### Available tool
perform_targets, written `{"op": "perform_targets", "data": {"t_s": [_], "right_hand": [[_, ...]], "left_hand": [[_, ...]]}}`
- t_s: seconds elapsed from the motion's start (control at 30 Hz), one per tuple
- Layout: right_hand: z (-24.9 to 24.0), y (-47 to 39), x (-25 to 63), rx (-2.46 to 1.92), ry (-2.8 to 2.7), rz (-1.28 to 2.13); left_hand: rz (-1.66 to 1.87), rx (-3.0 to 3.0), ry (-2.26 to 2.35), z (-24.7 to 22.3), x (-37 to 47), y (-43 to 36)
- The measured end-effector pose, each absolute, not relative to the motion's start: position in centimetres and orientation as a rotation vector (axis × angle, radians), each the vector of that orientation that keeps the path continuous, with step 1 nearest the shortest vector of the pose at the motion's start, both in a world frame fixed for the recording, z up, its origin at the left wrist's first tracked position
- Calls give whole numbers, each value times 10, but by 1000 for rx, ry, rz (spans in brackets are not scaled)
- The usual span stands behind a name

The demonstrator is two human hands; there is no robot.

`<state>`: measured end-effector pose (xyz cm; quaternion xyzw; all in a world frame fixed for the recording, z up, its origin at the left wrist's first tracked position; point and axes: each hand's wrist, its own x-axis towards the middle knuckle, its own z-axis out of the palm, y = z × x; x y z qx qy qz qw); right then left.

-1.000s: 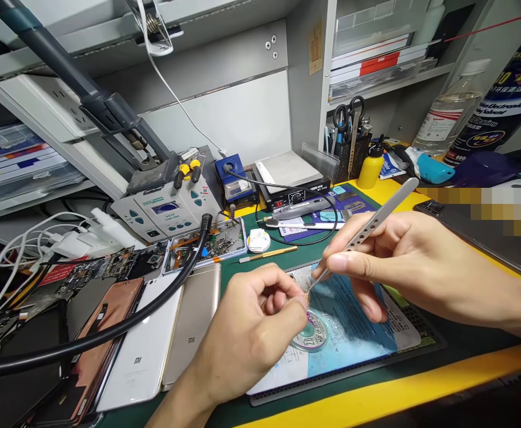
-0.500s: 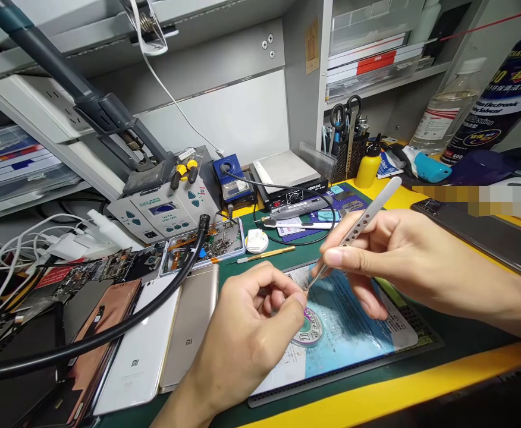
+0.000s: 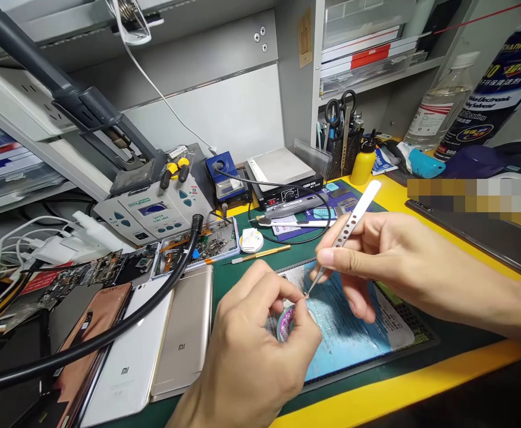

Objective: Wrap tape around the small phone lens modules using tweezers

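My right hand (image 3: 367,255) pinches metal tweezers (image 3: 352,223) with a row of holes, their tips pointing down to the left. At those tips is a tiny copper-coloured piece (image 3: 305,296), right beside the fingertips of my left hand (image 3: 264,333). A small round spool (image 3: 284,324) with a purple and green label sits tilted in my left hand, partly hidden by its fingers and thumb. Under both hands lies a blue and white mat (image 3: 332,351) on the green work surface.
Phones (image 3: 182,339) lie side by side at the left, crossed by a thick black hose (image 3: 153,306). Behind are a tray of parts (image 3: 216,241), a knife-like tool (image 3: 260,254), a grey station (image 3: 153,208) and a yellow bottle (image 3: 363,161). A dark phone (image 3: 479,238) lies at right.
The spool has gone from lying flat on the mat to standing tilted within my left hand. My left fingers have shifted around it. The view has moved slightly.
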<state>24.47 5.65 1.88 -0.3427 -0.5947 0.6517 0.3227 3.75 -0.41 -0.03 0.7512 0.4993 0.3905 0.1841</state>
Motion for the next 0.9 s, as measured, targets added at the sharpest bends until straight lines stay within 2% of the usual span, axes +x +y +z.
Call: {"op": "perform_targets", "data": {"t_s": [0.17, 0.53, 0.9], "right_hand": [[17, 57, 247, -905, -1564, 1681], [26, 54, 246, -868, -1629, 1622], [27, 53, 247, -829, -1549, 1676]], "left_hand": [[1101, 2165, 1403, 0, 39, -4], [920, 1711, 1352, 14, 36, -1], [960, 1480, 1232, 16, 35, 2]]}}
